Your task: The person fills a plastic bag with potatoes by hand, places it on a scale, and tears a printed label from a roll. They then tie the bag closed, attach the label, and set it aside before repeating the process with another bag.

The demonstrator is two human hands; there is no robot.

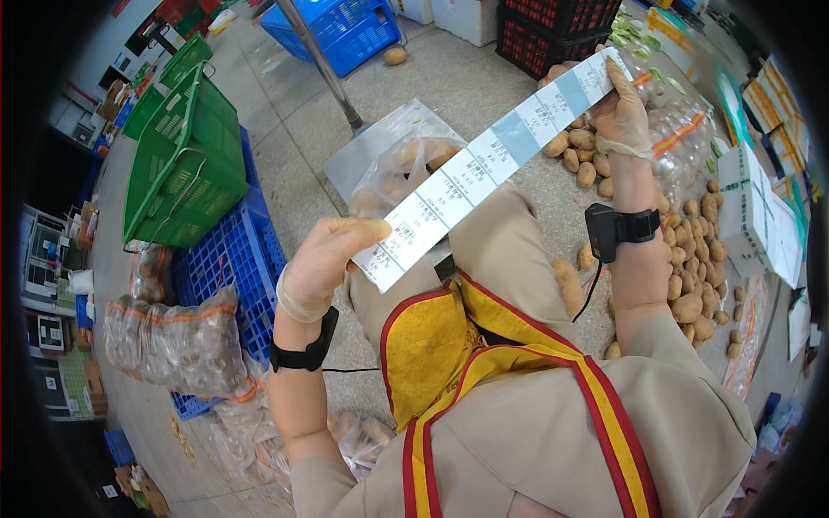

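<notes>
A long strip of printed labels (471, 180) is stretched slantwise in front of me, with a few pale blue bare patches along it. My left hand (324, 259), in a thin clear glove, pinches its lower left end between thumb and fingers. At the upper right end, my right hand (622, 112), gloved too, grips the strip. Behind the strip a clear plastic bag with potatoes (389, 177) rests on a metal scale platform (345, 155), partly covered by the labels. Both wrists wear black strapped devices.
Loose potatoes (691, 268) lie heaped on the floor at right, beside filled bags and a white carton (751, 207). At left, green baskets (186, 160) and a bag of potatoes (177, 341) stand by blue pallets (229, 276). A blue crate (345, 39) and black crates (553, 34) are beyond.
</notes>
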